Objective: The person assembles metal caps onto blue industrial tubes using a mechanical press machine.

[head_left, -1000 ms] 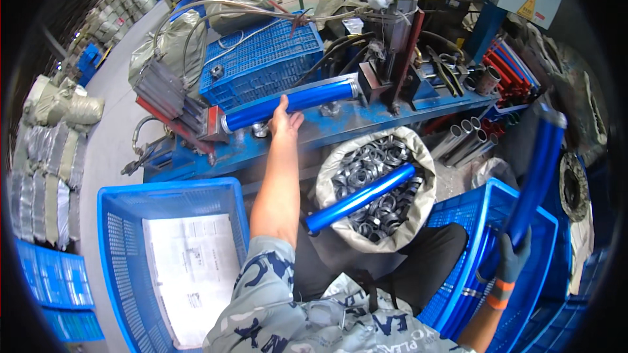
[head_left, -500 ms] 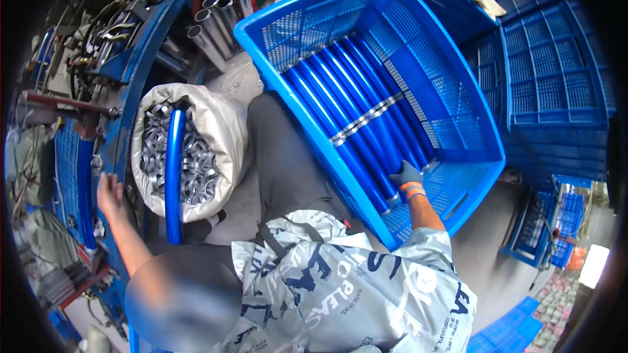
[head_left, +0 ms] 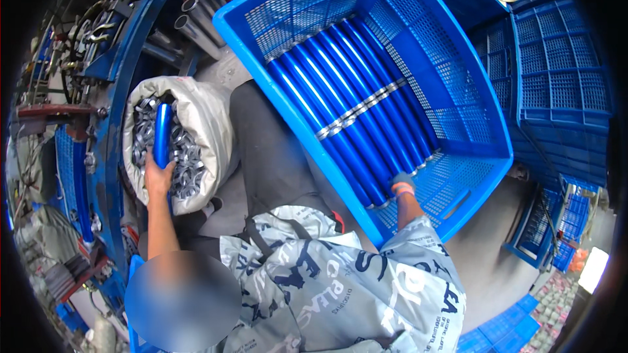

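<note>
My bare left hand (head_left: 158, 174) is closed around a shiny blue tube (head_left: 163, 132), which stretches across the mouth of a pale woven sack (head_left: 208, 124). Curved metal clamp-like pieces (head_left: 188, 170) fill the sack under the tube. My right hand (head_left: 402, 183), in a dark glove with an orange cuff, reaches into a large blue plastic crate (head_left: 481, 85). It touches the near end of the blue tubes (head_left: 333, 78) lying there side by side; its fingers are too small and foreshortened to read. Silvery ends of the tubes meet in a line midway along the crate.
To the left runs a blue metal workbench (head_left: 124, 101) with tools and fittings. Bare metal pipes (head_left: 196, 23) lean behind the sack. Blue crates (head_left: 556, 59) are stacked at the right, and my dark-clothed leg (head_left: 268, 150) lies between sack and crate.
My left hand has moved right from beside the bench and taken hold of the blue tube over the sack. The right hand has shifted slightly along the tube ends.
</note>
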{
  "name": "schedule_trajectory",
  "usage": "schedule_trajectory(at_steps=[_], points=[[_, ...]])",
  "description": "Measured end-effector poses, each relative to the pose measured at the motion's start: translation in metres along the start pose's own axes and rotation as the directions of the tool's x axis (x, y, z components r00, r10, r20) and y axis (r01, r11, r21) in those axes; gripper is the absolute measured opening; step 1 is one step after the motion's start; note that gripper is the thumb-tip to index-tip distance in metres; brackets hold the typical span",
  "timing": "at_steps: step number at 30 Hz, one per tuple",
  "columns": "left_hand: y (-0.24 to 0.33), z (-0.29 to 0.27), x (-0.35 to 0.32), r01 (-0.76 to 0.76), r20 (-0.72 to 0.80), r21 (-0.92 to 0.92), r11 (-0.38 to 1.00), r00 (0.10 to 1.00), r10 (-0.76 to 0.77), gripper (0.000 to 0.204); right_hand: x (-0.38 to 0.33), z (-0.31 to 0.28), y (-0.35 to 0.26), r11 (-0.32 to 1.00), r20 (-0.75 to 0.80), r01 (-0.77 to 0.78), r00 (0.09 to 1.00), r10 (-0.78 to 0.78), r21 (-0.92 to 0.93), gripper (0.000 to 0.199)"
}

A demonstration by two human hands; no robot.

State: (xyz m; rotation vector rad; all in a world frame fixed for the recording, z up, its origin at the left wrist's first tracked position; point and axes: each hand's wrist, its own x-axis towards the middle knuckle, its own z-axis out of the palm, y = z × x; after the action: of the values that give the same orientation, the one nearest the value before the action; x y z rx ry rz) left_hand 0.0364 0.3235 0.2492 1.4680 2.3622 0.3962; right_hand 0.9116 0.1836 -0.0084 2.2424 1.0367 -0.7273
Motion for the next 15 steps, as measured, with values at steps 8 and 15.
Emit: schedule_trajectory(at_steps=[8,15], points=[[-0.025,-0.144,-0.039,0.086,-0.412,0.016,0.996,0.909,-0.072,0.083,-0.134,-0.266,-0.289,0.296,-0.803,0.903,0.417,-0.425,0.313,0.05],[-0.065,-0.274,-0.194,0.145,-0.472,-0.072,0.987,0.867,-0.162,0.079,-0.462,-0.305,-0.529,-0.286,-0.475,0.915,-0.125,-0.871,0.283,0.056]])
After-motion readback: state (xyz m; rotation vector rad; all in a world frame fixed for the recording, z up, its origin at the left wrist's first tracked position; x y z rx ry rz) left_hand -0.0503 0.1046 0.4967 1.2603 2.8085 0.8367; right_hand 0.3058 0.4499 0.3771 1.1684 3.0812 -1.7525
